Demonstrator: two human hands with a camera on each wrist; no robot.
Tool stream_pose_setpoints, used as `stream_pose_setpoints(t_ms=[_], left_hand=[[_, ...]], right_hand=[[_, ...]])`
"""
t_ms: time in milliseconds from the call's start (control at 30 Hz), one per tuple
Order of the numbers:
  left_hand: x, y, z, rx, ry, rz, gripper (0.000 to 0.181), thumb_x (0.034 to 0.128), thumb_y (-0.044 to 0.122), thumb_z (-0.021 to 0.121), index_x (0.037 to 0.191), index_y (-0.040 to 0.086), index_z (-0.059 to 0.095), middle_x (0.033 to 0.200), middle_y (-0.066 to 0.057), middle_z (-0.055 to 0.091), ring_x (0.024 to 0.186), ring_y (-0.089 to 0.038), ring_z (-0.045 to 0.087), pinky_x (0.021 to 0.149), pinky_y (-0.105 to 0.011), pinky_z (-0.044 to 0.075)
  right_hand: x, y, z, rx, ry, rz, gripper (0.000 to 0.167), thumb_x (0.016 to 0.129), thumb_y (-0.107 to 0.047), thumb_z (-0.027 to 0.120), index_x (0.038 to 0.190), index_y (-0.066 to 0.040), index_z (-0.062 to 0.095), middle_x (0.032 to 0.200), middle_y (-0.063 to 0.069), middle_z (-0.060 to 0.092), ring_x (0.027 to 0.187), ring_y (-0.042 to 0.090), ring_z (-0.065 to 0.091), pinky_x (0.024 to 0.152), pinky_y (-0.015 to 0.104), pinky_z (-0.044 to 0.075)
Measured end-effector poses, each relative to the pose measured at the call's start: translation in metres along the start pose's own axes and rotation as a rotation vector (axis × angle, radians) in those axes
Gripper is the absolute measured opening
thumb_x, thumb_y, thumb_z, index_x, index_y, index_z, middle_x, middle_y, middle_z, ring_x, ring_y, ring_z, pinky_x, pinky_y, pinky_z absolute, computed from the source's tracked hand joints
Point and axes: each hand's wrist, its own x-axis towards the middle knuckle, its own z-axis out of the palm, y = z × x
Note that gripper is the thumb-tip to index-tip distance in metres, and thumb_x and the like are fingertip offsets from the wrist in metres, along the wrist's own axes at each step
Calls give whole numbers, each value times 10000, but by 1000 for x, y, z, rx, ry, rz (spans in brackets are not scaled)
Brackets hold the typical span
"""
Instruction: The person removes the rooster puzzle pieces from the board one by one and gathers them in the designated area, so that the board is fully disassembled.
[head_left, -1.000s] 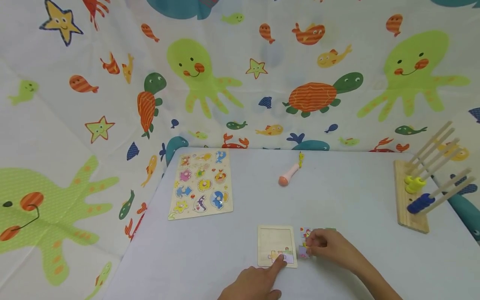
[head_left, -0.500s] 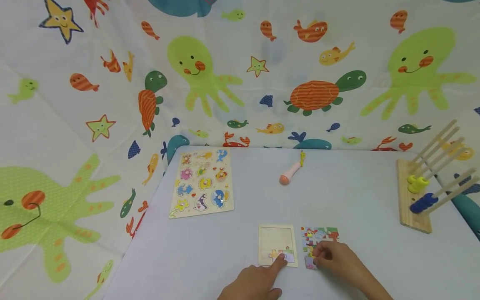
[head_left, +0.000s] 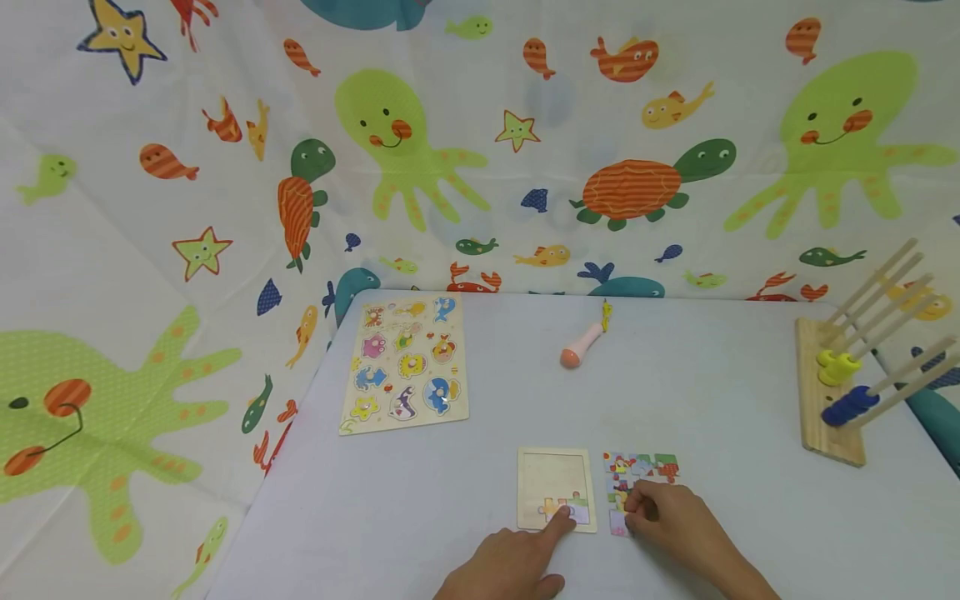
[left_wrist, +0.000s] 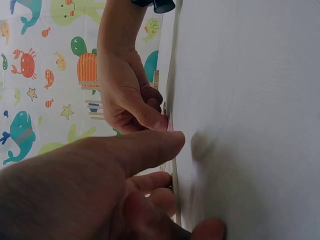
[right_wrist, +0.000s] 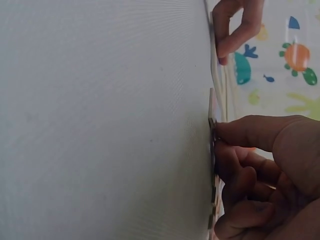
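Observation:
A small wooden puzzle tray (head_left: 551, 475) lies flat near the front of the table, with a few joined jigsaw pieces (head_left: 550, 510) in its lower right corner. My left hand (head_left: 506, 565) reaches in from the front, its index finger stretched out and pressing on those pieces. Just right of the tray lies a patch of loose jigsaw pieces (head_left: 642, 464). My right hand (head_left: 671, 517) pinches a purple jigsaw piece (head_left: 618, 523) at the patch's lower left corner, thumb and index finger at its edge. In the right wrist view, the piece (right_wrist: 212, 107) shows edge-on at the thumb tip.
A knobbed sea-animal puzzle board (head_left: 405, 367) lies at the back left. A pink toy microphone (head_left: 581, 346) sits at the back middle. Along the right edge stands a wooden peg stand (head_left: 825, 417) with yellow and blue beads. A printed cloth (head_left: 465, 150) hangs behind the table.
My right hand has moved toward the table's front and slightly right, and the purple jigsaw piece shifted with it. More loose pieces now show. The left hand stays on the tray.

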Motion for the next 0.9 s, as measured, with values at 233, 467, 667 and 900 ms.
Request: stream_pose_setpoints(t_ms=[233,467,667,900], left_hand=[[1,0,-2,-6,-10,-9,704,894,403,722,1495,414,356,647,87,493,596,-110,487,613,-298,423],[-1,1,2,41,33,16,745,877,398,740,1509,380,345,727,97,585,581,-104,497,610,-308,473],[-1,2,4,120,71,60,746,880,382,736,1516,319,352,696,79,565,543,-104,475,549,-295,450],[1,5,4,188,76,90,737,896,387,710,1527,265,349,935,100,636,447,-103,419,446,-269,372]], right_hand=[[-1,-6,0,-67,25,19,230,777,-129,804,745,-263,621,643,-199,490,614,9,432,576,242,384],[-4,-9,3,-137,61,3,255,764,-154,816,728,-300,610,662,-237,496,619,-17,436,581,244,400],[-5,-11,5,-163,73,18,264,761,-165,816,728,-311,599,663,-240,484,622,-17,439,586,251,402],[-6,-15,0,-160,71,21,187,792,-158,785,759,-295,662,672,-252,511,628,-15,450,603,255,421]])
